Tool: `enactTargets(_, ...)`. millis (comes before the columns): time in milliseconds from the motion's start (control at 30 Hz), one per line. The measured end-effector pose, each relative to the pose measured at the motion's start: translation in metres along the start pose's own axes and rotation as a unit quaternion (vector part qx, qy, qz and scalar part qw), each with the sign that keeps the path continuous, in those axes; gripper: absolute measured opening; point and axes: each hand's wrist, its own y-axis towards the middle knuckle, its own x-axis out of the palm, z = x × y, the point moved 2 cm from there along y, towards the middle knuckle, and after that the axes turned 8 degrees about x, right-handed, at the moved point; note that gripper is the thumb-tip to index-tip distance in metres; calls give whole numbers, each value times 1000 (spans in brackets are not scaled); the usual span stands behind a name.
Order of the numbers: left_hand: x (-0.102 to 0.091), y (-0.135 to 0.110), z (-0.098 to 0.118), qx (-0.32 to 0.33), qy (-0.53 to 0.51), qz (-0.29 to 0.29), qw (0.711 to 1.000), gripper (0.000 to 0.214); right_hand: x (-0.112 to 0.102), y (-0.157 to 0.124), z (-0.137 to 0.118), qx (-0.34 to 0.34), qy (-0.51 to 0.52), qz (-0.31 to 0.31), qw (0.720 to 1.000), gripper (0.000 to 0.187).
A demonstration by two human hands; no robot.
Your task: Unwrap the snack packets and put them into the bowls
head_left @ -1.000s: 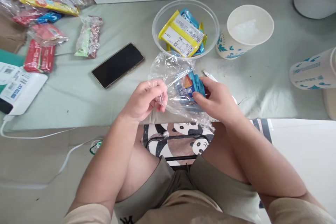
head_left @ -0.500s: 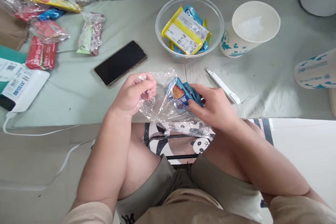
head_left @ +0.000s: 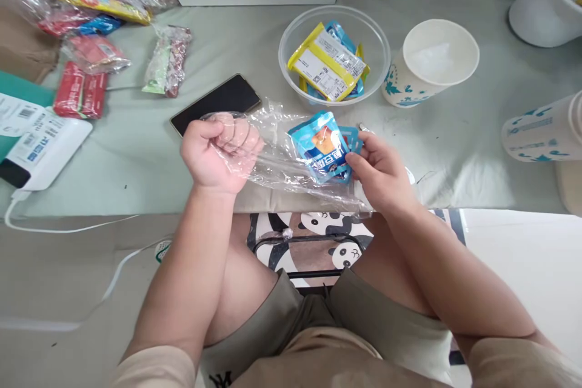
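A clear plastic bag [head_left: 277, 160] is stretched flat between my hands over the table's near edge. My left hand [head_left: 218, 151] is closed in a fist on the bag's left end. My right hand [head_left: 379, 173] pinches the bag's right end together with the blue snack packets [head_left: 324, 147] that lie inside it. Just behind the bag stands a clear plastic bowl [head_left: 377, 42] holding yellow and blue snack packets [head_left: 328, 63].
A black phone [head_left: 222, 100] lies partly behind my left fist. A white paper cup [head_left: 430, 63] stands right of the bowl, more cups at the right edge. Bagged snacks [head_left: 166, 60] and a white charger box [head_left: 40, 145] lie at the left. A white pen is partly hidden behind my right hand.
My left hand has pulled the bag's end leftward and closed into a fist, stretching the bag out. My right hand shifted up slightly with the blue packets, which now lie flat and face up.
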Motion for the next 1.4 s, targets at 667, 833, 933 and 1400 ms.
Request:
enactTargets(667, -13, -2, 15, 35, -74, 133, 988, 54, 9, 17, 14, -14, 326, 43, 944, 31)
enactTargets(833, -10, -2, 15, 34, -106, 154, 982, 52, 8, 18, 15, 4, 367, 64, 928, 29)
enactTargets(933, -9, -2, 17, 36, -109, 167, 979, 53, 7, 20, 14, 32, 387, 65, 919, 25)
enactTargets(1400, -21, 5, 26, 85, -150, 144, 975, 53, -15, 26, 19, 6, 360, 70, 930, 19)
